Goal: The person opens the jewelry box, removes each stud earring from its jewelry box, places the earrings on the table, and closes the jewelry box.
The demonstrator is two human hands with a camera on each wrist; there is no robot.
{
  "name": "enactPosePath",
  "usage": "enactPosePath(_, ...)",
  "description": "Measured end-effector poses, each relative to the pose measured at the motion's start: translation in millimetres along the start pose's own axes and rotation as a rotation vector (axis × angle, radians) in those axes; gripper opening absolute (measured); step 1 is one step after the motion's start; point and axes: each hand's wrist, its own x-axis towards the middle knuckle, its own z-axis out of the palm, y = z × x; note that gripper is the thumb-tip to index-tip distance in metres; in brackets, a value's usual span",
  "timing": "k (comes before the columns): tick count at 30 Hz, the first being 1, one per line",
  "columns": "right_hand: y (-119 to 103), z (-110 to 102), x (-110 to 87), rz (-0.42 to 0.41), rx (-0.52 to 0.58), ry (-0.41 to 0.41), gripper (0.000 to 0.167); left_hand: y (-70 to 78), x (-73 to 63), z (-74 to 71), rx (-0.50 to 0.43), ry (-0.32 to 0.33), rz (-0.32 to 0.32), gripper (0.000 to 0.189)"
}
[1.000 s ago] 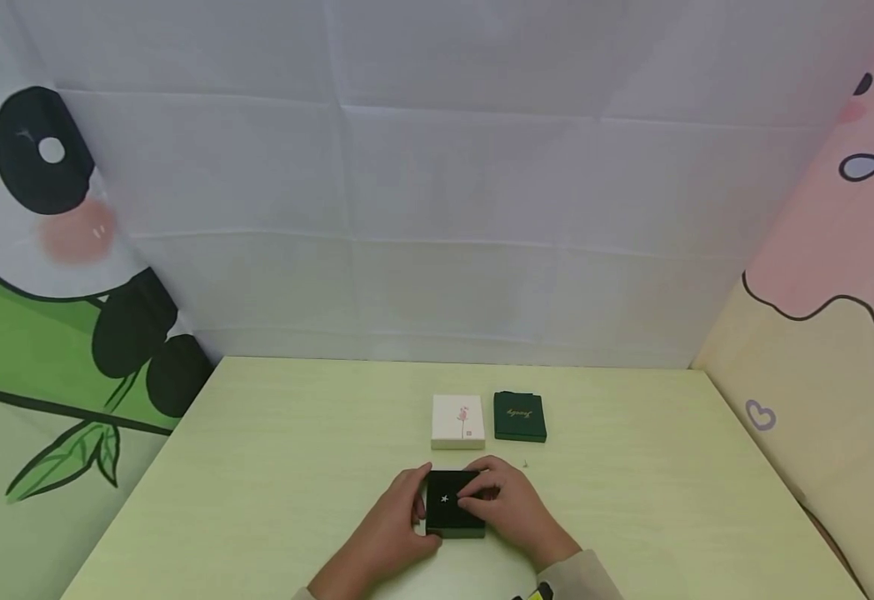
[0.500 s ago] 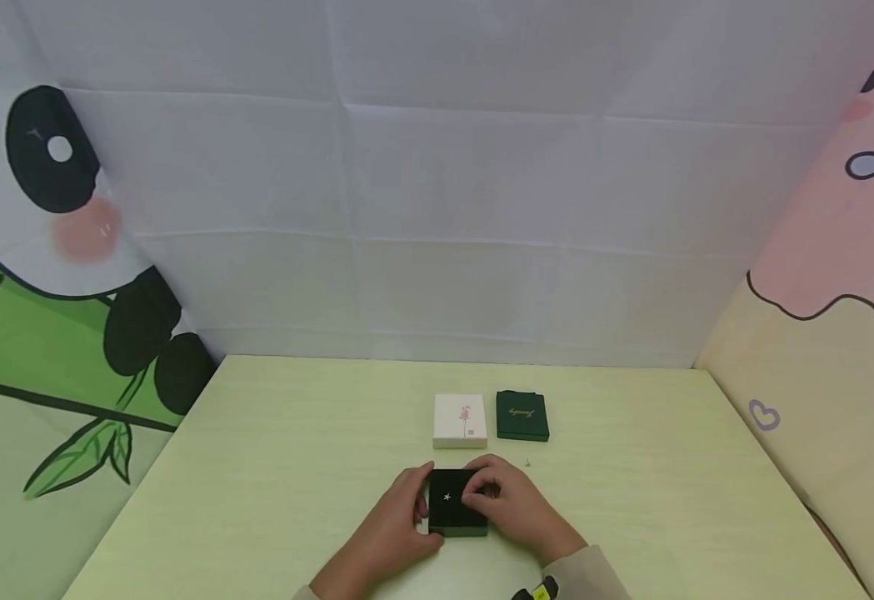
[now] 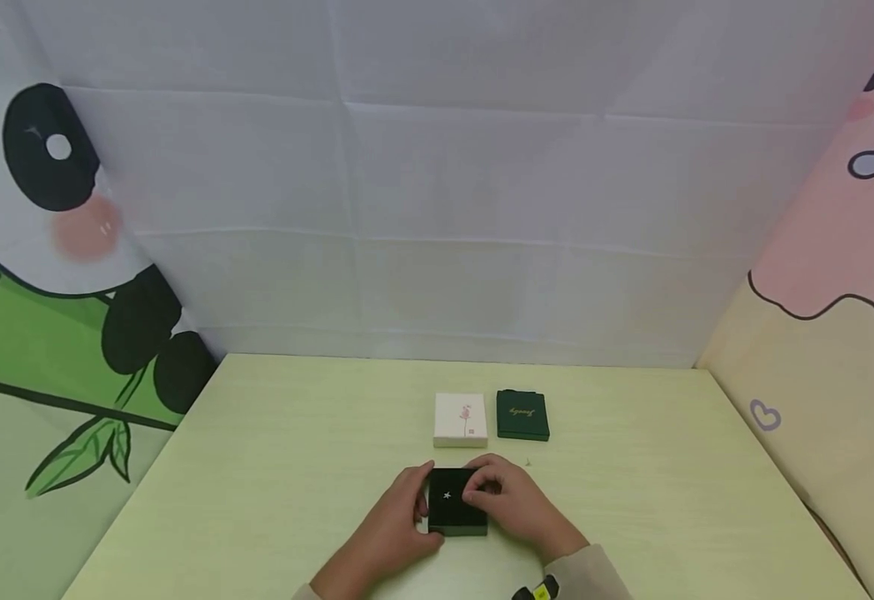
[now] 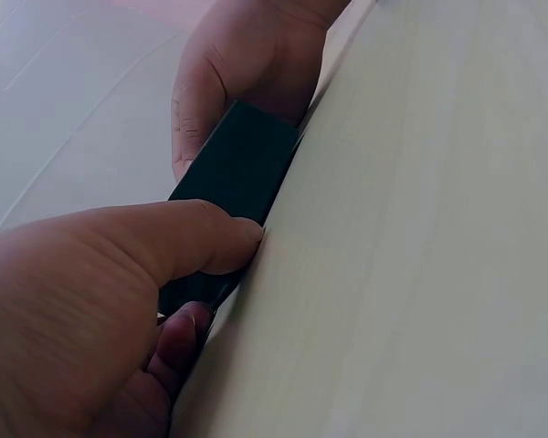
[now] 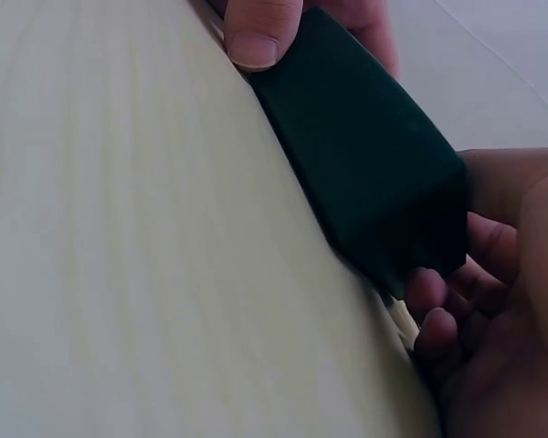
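A dark green jewelry box (image 3: pixel 457 528) with a black insert lies near the table's front, a small silver star (image 3: pixel 447 496) on the insert. Its left side is gripped by my left hand (image 3: pixel 399 525), thumb at the near edge and fingers at the far corner. My right hand (image 3: pixel 517 507) bends over the right part, thumb and forefinger tips together above the insert; anything between them is hidden. In the right wrist view, other curled fingertips (image 5: pixel 426 290) touch the box's end (image 5: pixel 411 228). The left thumb (image 4: pixel 228 239) presses its long side in the left wrist view.
Behind the hands stand a white box (image 3: pixel 460 420) with a pink flower print and a dark green lid (image 3: pixel 522 415) with gold lettering. A tiny object (image 3: pixel 528 462) lies on the pale table (image 3: pixel 294 450) right of the white box. Printed cloth walls surround the table.
My right thumb and forefinger have drawn closer together over the insert, and the right hand has shifted slightly. My left hand keeps its grip on the box. The view has moved a little.
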Motion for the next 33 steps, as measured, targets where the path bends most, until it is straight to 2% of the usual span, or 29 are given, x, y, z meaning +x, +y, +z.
enactPosePath(13,-4,-1,-0.9,-0.008,0.045,-0.003,0.012,-0.9,0.0,-2.2,-0.004,0.010,0.017,0.096)
enactPosePath(33,-16,-9,-7.3,0.011,0.051,0.054,0.013,0.9,0.4,0.0,0.004,-0.002,-0.033,0.095)
